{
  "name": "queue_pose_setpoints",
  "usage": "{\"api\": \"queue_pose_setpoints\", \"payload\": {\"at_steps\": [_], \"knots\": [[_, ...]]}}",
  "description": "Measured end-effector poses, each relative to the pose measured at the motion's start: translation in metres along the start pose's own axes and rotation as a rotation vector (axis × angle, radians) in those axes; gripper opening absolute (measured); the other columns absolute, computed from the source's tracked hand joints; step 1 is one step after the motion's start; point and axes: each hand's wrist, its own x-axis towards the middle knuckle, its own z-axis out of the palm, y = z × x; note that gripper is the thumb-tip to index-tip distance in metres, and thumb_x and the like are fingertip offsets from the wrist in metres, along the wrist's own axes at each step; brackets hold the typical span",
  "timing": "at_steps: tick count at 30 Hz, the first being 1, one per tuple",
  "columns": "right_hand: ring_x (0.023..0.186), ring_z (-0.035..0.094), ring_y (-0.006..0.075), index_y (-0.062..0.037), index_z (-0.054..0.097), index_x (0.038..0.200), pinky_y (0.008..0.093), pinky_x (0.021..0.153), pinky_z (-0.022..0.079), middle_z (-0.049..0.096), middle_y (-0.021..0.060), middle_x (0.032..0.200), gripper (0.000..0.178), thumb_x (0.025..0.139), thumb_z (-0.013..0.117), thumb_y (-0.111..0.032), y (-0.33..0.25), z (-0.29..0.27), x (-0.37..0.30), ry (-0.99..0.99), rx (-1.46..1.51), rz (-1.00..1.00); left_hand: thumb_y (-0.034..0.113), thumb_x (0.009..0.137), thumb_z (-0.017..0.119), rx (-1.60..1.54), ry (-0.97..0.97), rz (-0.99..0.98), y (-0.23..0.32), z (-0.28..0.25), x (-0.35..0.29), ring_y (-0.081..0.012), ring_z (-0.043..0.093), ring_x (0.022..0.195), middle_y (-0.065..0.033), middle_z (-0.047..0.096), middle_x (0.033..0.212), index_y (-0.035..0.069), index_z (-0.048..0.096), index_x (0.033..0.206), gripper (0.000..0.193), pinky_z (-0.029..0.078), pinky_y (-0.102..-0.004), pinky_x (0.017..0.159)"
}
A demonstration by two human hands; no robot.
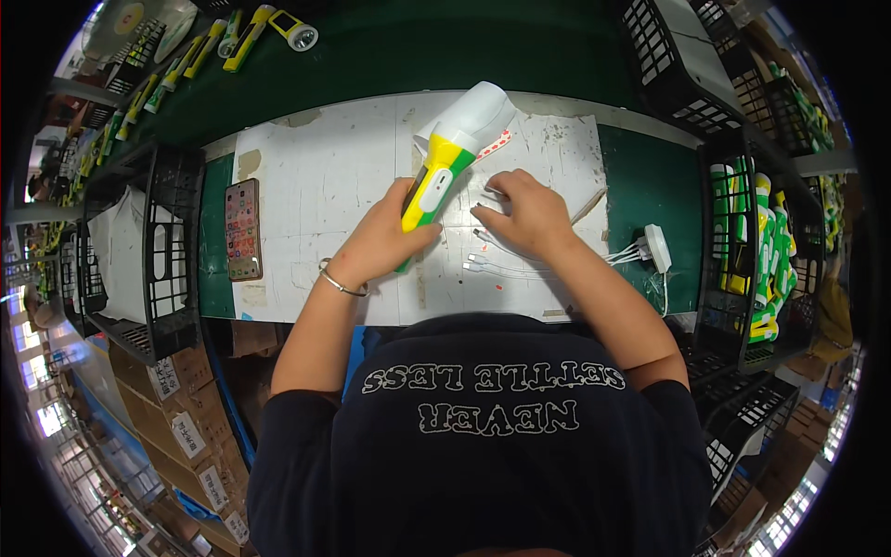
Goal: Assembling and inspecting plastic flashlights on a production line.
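Yellow, green and white plastic flashlight (450,167) is over the middle of the white covering sheet (316,176) on the green worktop (650,176), tilted, wide white head pointing away from the person and slightly right. Left hand (385,234) is clamped round its handle, thumb on the near right side. Right hand (531,215) is off the flashlight, thumb and index apart, just above thin white cables (520,271); can't tell if it touches one. Red-and-white patterned strip (495,146) shows just beside the flashlight head. Cables run right to a white charger block (656,248) near the sheet's edge. Smartphone (243,230), screen lit, lies at the sheet's left side. Black plastic crate (167,311) stands left; black lattice crate (719,320) at right holds more flashlights (763,241).
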Motion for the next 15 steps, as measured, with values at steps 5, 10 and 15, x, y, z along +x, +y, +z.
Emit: {"api": "queue_pose_setpoints", "payload": {"at_steps": [5, 10, 15], "knots": [[0.076, 0.061, 0.0290, -0.0103, 0.058, 0.092, 0.0368, 0.065, 0.049, 0.061, 0.0096, 0.090, 0.023, 0.080, 0.059, -0.030, -0.001, -0.004, 0.003, -0.046, 0.040, 0.065, 0.026, 0.071, 0.066, 0.012, 0.073, -0.025, 0.010, 0.008, 0.007, -0.0279, 0.059, 0.090, -0.0207, 0.058, 0.098, -0.003, 0.042, 0.117, 0.060, 0.046, -0.0330, 0.080], [0.076, 0.061, 0.0280, -0.0119, 0.058, 0.093, 0.0382, 0.063, 0.049, 0.060, 0.0071, 0.095, 0.021, 0.081, 0.058, -0.029, 0.000, -0.011, -0.011, 0.033, -0.005, -0.053, 0.025, 0.072, 0.065, 0.077, 0.100, -0.020, 0.013, 0.018, 0.017, -0.0309, 0.059, 0.093, -0.0223, 0.058, 0.101, -0.003, 0.041, 0.119, 0.060, 0.046, -0.0343, 0.081], [0.075, 0.061, 0.0278, -0.0108, 0.059, 0.093, 0.0378, 0.064, 0.049, 0.061, 0.0069, 0.093, 0.024, 0.079, 0.060, -0.031, 0.000, 0.001, -0.013, -0.046, -0.128, -0.006, 0.024, 0.072, 0.064, 0.109, 0.129, 0.032, 0.016, 0.027, 0.021, -0.0332, 0.058, 0.095, -0.0225, 0.057, 0.104, -0.002, 0.041, 0.119, 0.058, 0.045, -0.0356, 0.083]]}}
